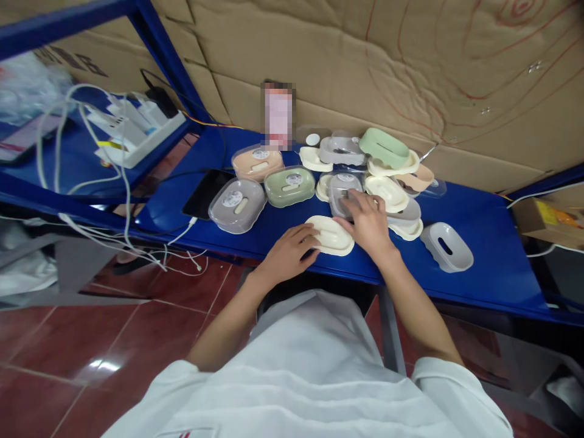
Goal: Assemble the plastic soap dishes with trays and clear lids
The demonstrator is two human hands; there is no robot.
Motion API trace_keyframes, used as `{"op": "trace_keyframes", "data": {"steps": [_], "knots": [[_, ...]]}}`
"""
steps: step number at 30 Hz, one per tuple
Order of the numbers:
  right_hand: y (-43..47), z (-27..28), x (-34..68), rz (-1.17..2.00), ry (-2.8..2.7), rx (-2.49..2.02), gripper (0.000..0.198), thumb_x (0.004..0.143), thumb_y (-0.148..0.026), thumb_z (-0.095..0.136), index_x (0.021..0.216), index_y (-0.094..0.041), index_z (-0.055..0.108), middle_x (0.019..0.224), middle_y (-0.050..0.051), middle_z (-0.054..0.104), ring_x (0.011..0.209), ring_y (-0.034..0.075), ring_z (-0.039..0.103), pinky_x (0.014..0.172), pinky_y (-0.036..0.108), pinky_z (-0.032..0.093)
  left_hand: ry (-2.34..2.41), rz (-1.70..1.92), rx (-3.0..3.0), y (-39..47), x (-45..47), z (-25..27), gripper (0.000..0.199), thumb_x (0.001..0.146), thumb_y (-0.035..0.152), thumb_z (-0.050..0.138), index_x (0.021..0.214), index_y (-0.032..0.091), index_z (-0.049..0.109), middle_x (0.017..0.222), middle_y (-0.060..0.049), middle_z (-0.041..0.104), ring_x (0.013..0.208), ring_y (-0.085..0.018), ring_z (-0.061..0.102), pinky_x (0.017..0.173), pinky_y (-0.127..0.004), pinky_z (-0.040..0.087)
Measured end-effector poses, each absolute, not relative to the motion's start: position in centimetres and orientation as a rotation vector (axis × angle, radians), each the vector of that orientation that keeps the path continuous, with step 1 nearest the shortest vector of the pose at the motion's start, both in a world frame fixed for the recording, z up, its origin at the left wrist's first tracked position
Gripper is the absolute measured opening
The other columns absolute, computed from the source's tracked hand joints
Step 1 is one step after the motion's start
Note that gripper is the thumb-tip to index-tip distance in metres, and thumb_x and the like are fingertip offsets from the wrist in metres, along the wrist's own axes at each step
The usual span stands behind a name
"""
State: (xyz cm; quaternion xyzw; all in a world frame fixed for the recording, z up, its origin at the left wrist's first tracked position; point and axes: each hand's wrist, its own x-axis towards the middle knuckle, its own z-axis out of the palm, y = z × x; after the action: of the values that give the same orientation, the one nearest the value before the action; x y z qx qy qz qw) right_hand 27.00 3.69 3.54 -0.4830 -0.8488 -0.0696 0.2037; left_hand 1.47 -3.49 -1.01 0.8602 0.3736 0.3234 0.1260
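Observation:
My left hand point(292, 252) has its fingers bent over the left end of a cream oval soap-dish tray point(336, 236) at the table's front edge. My right hand point(370, 224) reaches over a grey soap box point(342, 187) with a round label, fingers curled on its right side, thumb near the cream tray. Left of these are a lidded green soap box point(285, 190), a lidded grey one point(230, 210) and a lidded peach one point(249, 161). Behind and right of my right hand lie loose parts, among them a green dish point(384, 146) and a cream tray point(387, 193).
A grey slotted dish point(449, 246) sits apart on the blue table point(497, 261). A phone point(278, 115) leans on the cardboard wall point(328, 55). A dark tablet-like object point(205, 191) lies at left, near white cables and a power strip point(146, 137).

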Motion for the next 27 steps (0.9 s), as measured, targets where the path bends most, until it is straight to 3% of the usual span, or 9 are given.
{"op": "trace_keyframes", "data": {"steps": [5,8,12,14,19,27], "knots": [[1.1,3.6,28.7,0.012,-2.289,-1.297,0.032,0.111,-0.038,0.055,0.128,-0.022,0.076,0.133,0.011,0.078,0.125,0.031,0.07,0.112,0.052,0.047,1.081,0.936,2.464,-5.2,-1.0,-0.8,0.015,0.104,0.018,0.064,0.116,0.023,0.071,0.133,-0.01,0.072,0.136,-0.027,0.065,0.118,-0.052,0.055],[-0.7,4.3,29.7,0.204,-2.221,-1.217,0.033,0.111,-0.041,0.054,0.132,-0.026,0.075,0.135,0.009,0.077,0.127,0.03,0.07,0.112,0.052,0.053,1.073,0.991,2.402,-5.7,-1.7,-0.8,0.022,0.103,0.017,0.065,0.123,0.024,0.069,0.14,-0.011,0.068,0.14,-0.027,0.063,0.119,-0.05,0.055],[-3.2,4.4,30.0,0.427,-2.266,-1.068,0.034,0.11,-0.037,0.054,0.139,-0.033,0.071,0.138,0.007,0.075,0.136,0.03,0.066,0.121,0.058,0.051,1.13,1.071,2.309,-5.4,-1.3,-0.9,0.053,0.101,0.026,0.073,0.15,0.027,0.055,0.17,-0.019,0.037,0.152,-0.033,0.052,0.119,-0.052,0.056],[-4.1,3.8,29.9,0.494,-2.29,-0.999,0.037,0.11,-0.034,0.054,0.143,-0.035,0.068,0.139,0.006,0.074,0.142,0.03,0.063,0.126,0.061,0.047,1.143,1.066,2.324,-5.1,-1.1,-0.9,0.064,0.099,0.029,0.076,0.158,0.031,0.048,0.174,-0.018,0.031,0.156,-0.035,0.047,0.121,-0.055,0.054],[-5.2,2.0,29.3,0.503,-2.326,-0.923,0.041,0.108,-0.033,0.058,0.148,-0.035,0.063,0.139,0.008,0.072,0.148,0.032,0.057,0.129,0.064,0.045,1.119,1.003,2.434,-4.7,-1.1,-0.9,0.056,0.1,0.027,0.075,0.152,0.032,0.056,0.165,-0.013,0.05,0.158,-0.034,0.045,0.127,-0.06,0.046],[-6.1,0.5,28.6,0.301,-2.475,-0.949,0.04,0.108,-0.032,0.061,0.148,-0.034,0.066,0.13,0.01,0.074,0.131,0.029,0.068,0.13,0.061,0.042,1.04,1.064,2.445,-4.7,-1.1,-1.4,0.029,0.1,0.021,0.073,0.129,0.026,0.07,0.144,-0.011,0.067,0.148,-0.03,0.056,0.12,-0.054,0.055]]}}
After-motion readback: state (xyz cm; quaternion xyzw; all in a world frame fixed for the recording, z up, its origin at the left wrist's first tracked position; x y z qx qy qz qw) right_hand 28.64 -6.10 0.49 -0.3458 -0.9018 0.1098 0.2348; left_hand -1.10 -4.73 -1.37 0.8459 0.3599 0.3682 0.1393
